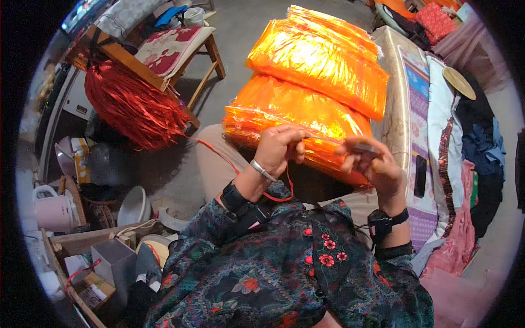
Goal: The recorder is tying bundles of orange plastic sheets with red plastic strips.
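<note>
A thick stack of shiny orange plastic film bags (306, 98) lies folded in front of me, over my knees. At its near edge my left hand (278, 146) is closed in a pinch; what sits between thumb and finger is too small to make out. My right hand (377, 167) hovers by the stack's near right corner, fingers curled and blurred, with a small greyish thing at the fingertips that I cannot name. A red cord (216, 150) passes under my left wrist and loops up near that hand. It comes from a bundle of red strands (128, 106) at the left.
The red bundle hangs from a wooden frame (126, 59) beside a stool with a patterned cushion (167, 49). At lower left stand a wooden crate of boxes (76, 239), a pink kettle (54, 212) and a white basin (134, 206). A bed (396, 98) with clothes and a phone (420, 176) borders my right.
</note>
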The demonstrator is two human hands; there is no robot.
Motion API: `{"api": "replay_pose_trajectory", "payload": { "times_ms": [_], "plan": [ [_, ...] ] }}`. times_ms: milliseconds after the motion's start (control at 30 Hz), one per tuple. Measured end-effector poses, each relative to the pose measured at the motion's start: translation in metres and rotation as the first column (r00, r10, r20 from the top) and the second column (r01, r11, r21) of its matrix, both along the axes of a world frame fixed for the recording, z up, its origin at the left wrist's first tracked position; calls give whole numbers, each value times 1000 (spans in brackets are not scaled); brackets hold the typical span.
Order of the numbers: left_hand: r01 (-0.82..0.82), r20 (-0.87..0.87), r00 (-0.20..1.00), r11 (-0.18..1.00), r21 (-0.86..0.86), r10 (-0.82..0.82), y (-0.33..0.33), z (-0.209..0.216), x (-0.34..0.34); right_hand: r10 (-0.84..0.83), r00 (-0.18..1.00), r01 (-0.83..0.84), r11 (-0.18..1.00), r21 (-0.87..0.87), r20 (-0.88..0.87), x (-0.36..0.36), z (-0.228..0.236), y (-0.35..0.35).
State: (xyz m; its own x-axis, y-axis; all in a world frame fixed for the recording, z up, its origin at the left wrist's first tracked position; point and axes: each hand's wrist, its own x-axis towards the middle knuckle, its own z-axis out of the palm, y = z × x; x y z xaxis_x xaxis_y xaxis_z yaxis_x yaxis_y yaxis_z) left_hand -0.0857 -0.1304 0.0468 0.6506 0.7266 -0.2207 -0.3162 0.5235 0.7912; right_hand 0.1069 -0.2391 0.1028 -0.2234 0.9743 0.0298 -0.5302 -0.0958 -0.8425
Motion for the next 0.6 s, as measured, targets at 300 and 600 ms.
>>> {"api": "replay_pose_trajectory", "payload": {
  "times_ms": [300, 600],
  "plan": [
    [-199, 36, 980, 978, 60, 197, 49, -10, 0, -469, 864, 445, 882, 156, 186, -57, -54, 55],
    [75, -516, 849, 939, 335, 116, 102, 14, 29, -810, 586, 772, 552, -316, 16, 84, -30, -5]
  ]
}}
